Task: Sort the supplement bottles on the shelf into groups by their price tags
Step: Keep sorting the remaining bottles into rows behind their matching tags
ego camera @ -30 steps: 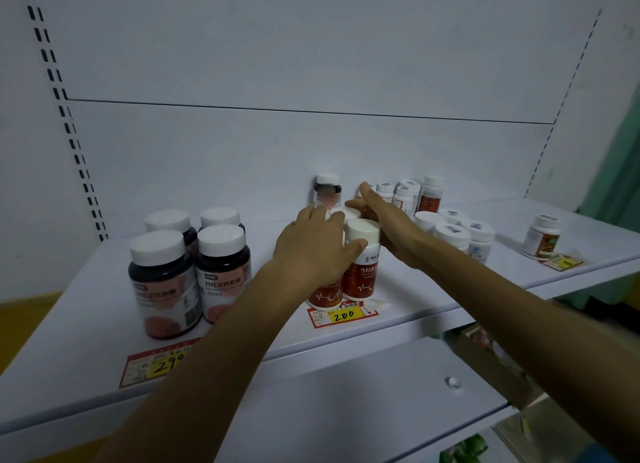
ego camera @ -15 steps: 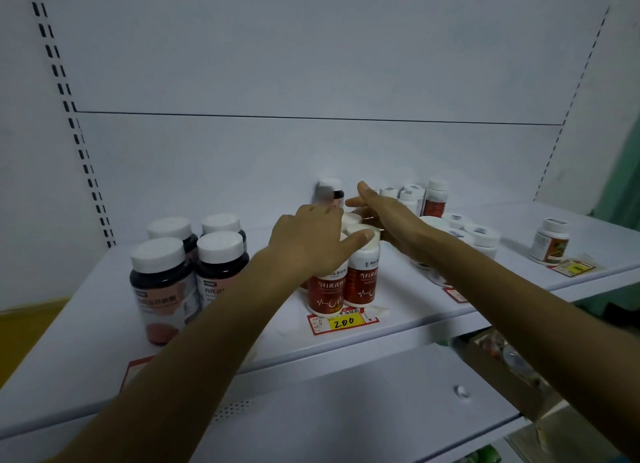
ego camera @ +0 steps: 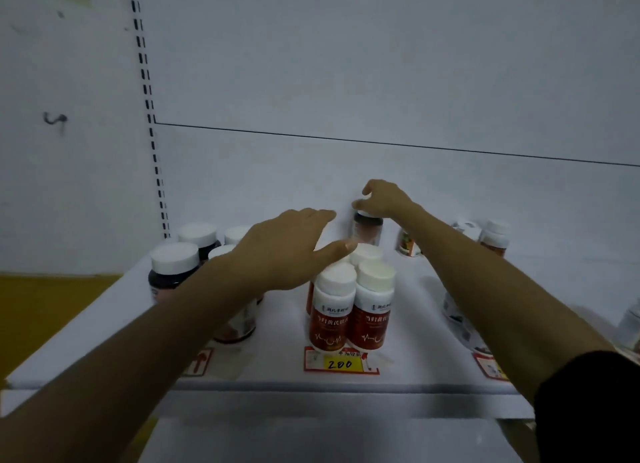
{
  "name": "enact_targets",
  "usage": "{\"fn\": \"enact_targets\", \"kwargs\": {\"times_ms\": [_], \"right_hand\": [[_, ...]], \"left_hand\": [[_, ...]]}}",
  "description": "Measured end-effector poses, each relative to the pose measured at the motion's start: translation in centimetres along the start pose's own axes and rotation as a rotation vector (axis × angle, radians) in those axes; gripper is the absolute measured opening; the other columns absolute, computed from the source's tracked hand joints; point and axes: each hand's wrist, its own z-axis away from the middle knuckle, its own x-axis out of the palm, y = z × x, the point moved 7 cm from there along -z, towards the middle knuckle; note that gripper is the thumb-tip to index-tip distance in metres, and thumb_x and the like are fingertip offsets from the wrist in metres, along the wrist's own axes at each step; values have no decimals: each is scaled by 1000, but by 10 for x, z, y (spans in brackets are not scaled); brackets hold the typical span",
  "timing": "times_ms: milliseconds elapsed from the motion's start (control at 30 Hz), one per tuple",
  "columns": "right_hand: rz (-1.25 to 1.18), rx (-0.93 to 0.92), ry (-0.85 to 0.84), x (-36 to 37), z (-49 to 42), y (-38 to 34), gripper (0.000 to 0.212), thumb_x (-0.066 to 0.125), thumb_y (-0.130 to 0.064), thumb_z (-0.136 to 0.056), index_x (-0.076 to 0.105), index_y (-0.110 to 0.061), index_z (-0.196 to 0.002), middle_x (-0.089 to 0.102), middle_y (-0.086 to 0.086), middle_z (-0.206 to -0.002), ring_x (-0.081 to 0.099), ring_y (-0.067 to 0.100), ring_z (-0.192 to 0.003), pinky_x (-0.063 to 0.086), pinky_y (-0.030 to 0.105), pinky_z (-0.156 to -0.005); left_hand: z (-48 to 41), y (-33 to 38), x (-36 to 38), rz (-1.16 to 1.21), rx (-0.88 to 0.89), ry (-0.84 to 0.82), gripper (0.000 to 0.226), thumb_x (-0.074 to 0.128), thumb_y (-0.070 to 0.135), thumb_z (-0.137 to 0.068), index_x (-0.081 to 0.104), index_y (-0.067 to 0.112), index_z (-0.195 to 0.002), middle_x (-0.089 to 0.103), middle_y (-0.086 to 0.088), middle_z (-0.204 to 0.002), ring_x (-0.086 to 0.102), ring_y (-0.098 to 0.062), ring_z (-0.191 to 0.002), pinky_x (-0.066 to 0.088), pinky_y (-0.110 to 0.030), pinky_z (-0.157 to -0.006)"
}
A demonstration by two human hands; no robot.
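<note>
- Since the earlier frame my right hand (ego camera: pixel 381 199) has left the side of the red bottles (ego camera: pixel 332 319) and risen to the dark bottle (ego camera: pixel 367 232) standing alone at the rear. Its fingers now curl round that cap.
- My left hand (ego camera: pixel 287 251) has lifted off the red caps, fingers straight and together, thumb spread.
- Red bottles stand grouped just behind the 200 tag (ego camera: pixel 341 364). I judge the dark bottle is next to be sorted.

A shop: a white shelf (ego camera: pixel 415 324) on a slotted upright (ego camera: pixel 157 182), a price tag (ego camera: pixel 341 364) reading 200, grouped supplement bottles (ego camera: pixel 332 319).
</note>
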Motion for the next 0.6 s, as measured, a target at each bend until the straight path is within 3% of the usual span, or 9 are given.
{"fn": "enact_targets", "kwargs": {"times_ms": [133, 333, 467, 600], "right_hand": [[34, 19, -12, 25, -19, 13, 55, 61, -39, -86, 45, -6, -127, 48, 18, -131, 53, 34, -113, 45, 39, -87], [-134, -4, 109, 25, -20, 23, 34, 62, -20, -82, 53, -9, -113, 45, 18, -123, 57, 35, -99, 45, 35, -79], [-313, -100, 232, -3, -2, 8, 31, 69, -21, -77, 61, -12, -105, 56, 14, -119, 58, 28, -99, 40, 28, -72], [-547, -231, 301, -61, 29, -23, 31, 74, -25, -74, 66, -16, -102, 63, 5, -113, 58, 20, -99, 47, 29, -79]], "left_hand": [[5, -5, -8, 119, -13, 105, 58, 35, 58, -89, 29, 34, -141, 33, 13, -149, 32, -8, -134, 29, -32, -107], [12, -5, -8, 282, -73, 239, 47, 42, 50, -90, 43, 31, -133, 51, 11, -134, 47, -7, -120, 41, -31, -99], [14, -2, -11, 363, -120, 304, 42, 48, 45, -89, 50, 27, -127, 58, 9, -125, 53, -7, -113, 45, -36, -98], [13, 3, -16, 466, -167, 354, 40, 51, 41, -90, 52, 24, -126, 59, 8, -125, 54, -5, -108, 42, -24, -91]]}}
